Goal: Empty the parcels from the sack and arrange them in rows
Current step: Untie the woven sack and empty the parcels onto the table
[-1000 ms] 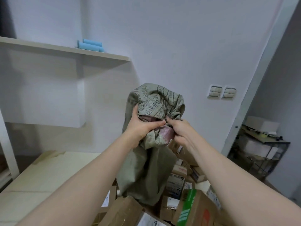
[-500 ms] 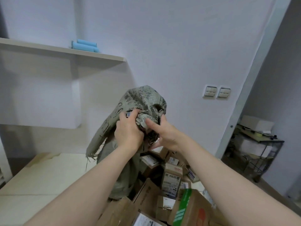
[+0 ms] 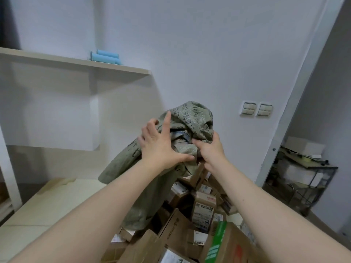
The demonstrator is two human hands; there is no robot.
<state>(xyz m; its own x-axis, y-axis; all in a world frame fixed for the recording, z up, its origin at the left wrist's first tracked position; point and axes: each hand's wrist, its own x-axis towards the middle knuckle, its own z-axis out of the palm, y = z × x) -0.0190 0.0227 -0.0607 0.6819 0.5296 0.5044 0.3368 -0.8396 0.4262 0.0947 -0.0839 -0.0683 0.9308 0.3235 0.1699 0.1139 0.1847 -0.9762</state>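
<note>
**Sack held up over the heap of parcels**

The grey-green printed sack (image 3: 197, 116) is raised in both hands above a heap of cardboard parcels (image 3: 203, 211). Its bunched top is the highest point, and its body hangs down until the lower end meets the boxes at the heap's left side. One loose fold droops out to the left, and its edge hangs free above the floor (image 3: 47, 205).

The left hand (image 3: 161, 147) lies splayed on the cloth. Its fingers (image 3: 167, 120) are straight and spread, the forefinger points up, and the thumb stretches right under the bunched fabric. It presses on the sack rather than grasping it. The right hand (image 3: 210, 149) has its fingers curled tight into a twist of the sack just beside the left thumb.

The parcels lie tumbled at all angles, their corners jutting upward. A box with a green stripe (image 3: 226, 242) sits nearest, at the lower right.

To the left of the heap, a broad stretch of pale floor runs out to a white post (image 3: 9, 168) at the frame's edge. A wall shelf (image 3: 76, 62) carrying blue rolls (image 3: 105, 57) overhangs the far side of that stretch, well above the sack's loose fold.

To the right the room is tighter. A slanting white frame (image 3: 296, 92) rises close behind the heap, with two wall switches (image 3: 256, 109) beside it. A loaded wire rack (image 3: 303, 179) stands just past the frame.
</note>
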